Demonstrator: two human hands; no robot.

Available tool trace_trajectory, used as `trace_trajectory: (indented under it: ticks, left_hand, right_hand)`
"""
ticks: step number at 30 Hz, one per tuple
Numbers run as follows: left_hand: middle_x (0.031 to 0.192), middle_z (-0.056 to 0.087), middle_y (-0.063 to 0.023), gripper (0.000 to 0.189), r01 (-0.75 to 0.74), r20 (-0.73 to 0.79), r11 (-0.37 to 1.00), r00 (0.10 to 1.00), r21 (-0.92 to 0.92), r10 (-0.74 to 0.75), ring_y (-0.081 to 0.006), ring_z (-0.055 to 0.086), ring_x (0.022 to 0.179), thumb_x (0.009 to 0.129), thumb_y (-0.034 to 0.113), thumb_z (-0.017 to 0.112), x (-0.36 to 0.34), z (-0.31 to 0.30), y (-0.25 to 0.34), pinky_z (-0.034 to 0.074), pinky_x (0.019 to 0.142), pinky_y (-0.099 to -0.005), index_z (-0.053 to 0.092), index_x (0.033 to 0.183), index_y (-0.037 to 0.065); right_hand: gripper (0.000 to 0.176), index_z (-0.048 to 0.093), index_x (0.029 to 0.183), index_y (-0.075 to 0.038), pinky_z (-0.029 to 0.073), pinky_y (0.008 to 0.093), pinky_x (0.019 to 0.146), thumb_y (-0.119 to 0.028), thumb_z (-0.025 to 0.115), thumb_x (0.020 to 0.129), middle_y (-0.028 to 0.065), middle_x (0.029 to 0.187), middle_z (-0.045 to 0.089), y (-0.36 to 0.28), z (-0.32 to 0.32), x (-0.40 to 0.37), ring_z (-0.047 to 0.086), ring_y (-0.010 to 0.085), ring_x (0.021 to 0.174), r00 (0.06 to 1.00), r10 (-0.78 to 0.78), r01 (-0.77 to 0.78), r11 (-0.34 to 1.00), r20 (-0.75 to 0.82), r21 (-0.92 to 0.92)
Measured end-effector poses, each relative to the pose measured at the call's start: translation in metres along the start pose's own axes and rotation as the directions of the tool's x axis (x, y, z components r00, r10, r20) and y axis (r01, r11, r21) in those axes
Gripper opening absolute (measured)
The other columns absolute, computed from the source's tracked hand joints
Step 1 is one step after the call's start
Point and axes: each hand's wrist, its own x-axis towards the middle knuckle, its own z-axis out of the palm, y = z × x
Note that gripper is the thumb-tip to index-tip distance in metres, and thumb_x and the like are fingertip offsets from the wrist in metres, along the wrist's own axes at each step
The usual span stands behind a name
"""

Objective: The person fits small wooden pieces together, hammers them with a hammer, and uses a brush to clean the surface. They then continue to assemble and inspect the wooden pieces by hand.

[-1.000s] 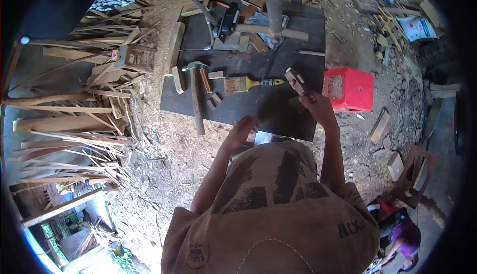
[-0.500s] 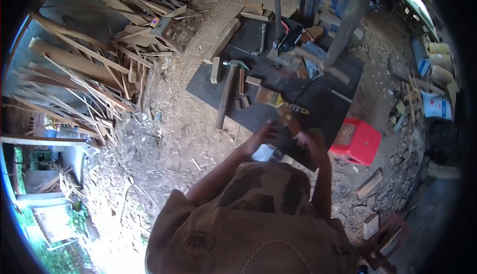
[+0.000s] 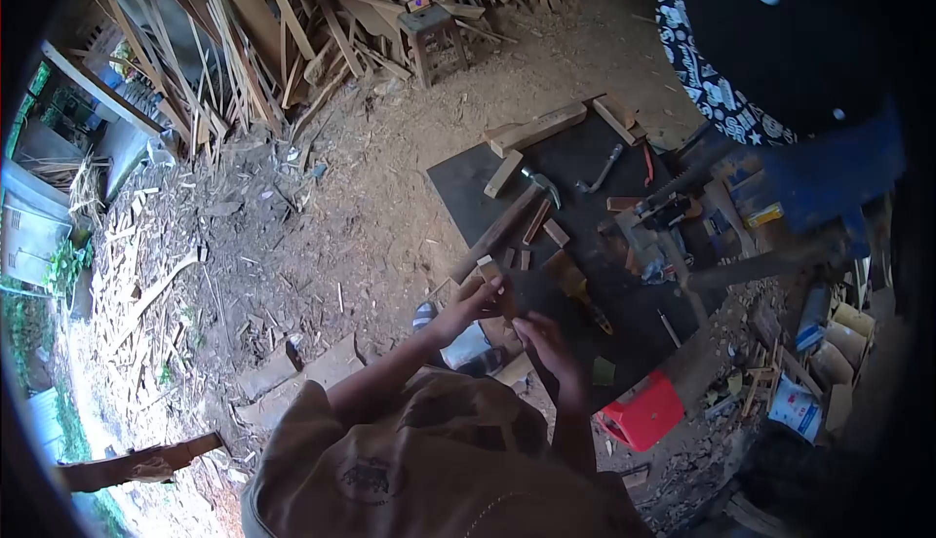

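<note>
In the head view my left hand closes its fingers round a small brown wooden piece, whose pale end sticks out above the fingers. My right hand is pinched at the lower end of the same piece, so both hands are on it over the near edge of the dark tabletop. Beyond the hands lies a hammer with a wooden handle. Several short wood pieces rest beside it. A yellow and black tool with a broad brown end lies right of my hands.
A red plastic stool stands at the table's near right. A wrench and wooden beams lie at the back. Blue machinery rises at the right. Planks lean at the far left, near a small stool.
The view has swung, so the table sits lower and further right. My left hand, open before, now grips the wooden piece that my right hand was holding. The piece is closer to my body.
</note>
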Motion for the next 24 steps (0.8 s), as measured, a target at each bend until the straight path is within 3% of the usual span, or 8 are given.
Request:
trace_trajectory:
  ticks: [6,9,19,24]
  left_hand:
    - [0.127,0.062,-0.0137,0.059,0.006,-0.056,0.999,0.998,-0.048,-0.009,-0.0238,0.064,0.119,0.106,0.052,0.056,0.004,-0.036,0.011,0.051,0.107,-0.0411,0.052,0.138,0.002]
    - [0.124,0.065,-0.0122,0.054,0.076,-0.072,0.997,0.994,-0.009,-0.076,-0.0271,0.063,0.121,0.106,0.053,0.055,-0.001,-0.043,0.026,0.045,0.111,-0.0433,0.055,0.135,0.008]
    - [0.12,0.066,-0.0108,0.054,0.023,0.068,0.999,0.997,0.034,-0.025,-0.0231,0.064,0.116,0.105,0.053,0.055,0.032,-0.075,0.041,0.047,0.107,-0.042,0.055,0.135,0.008]
    - [0.118,0.066,-0.009,0.054,0.032,0.14,0.998,0.989,0.061,-0.041,-0.02,0.064,0.109,0.105,0.051,0.057,0.042,-0.078,0.056,0.05,0.1,-0.039,0.055,0.134,0.006]
  right_hand:
    - [0.028,0.065,0.087,-0.009,0.039,0.0246,0.071,-0.029,0.059,0.106,-0.0068,0.078,0.052,-0.017,0.034,0.032,0.048,0.004,0.075,0.995,0.099,-0.099,0.995,0.025,0.013]
    - [0.03,0.066,0.087,-0.009,0.04,0.0251,0.07,-0.031,0.06,0.106,-0.0063,0.079,0.053,-0.02,0.044,0.041,0.049,0.0039,0.075,0.994,0.107,-0.108,0.994,0.016,0.016]
    - [0.038,0.068,0.091,-0.007,0.041,0.026,0.062,-0.037,0.055,0.11,-0.0044,0.071,0.052,-0.05,0.073,0.056,0.049,0.0042,0.068,0.995,0.041,-0.038,0.999,-0.089,0.033]
    - [0.038,0.068,0.098,-0.006,0.043,0.0277,0.062,-0.038,0.052,0.111,-0.0027,0.074,0.056,-0.026,0.074,0.063,0.053,0.0063,0.067,0.992,0.002,-0.008,0.999,-0.123,-0.047]
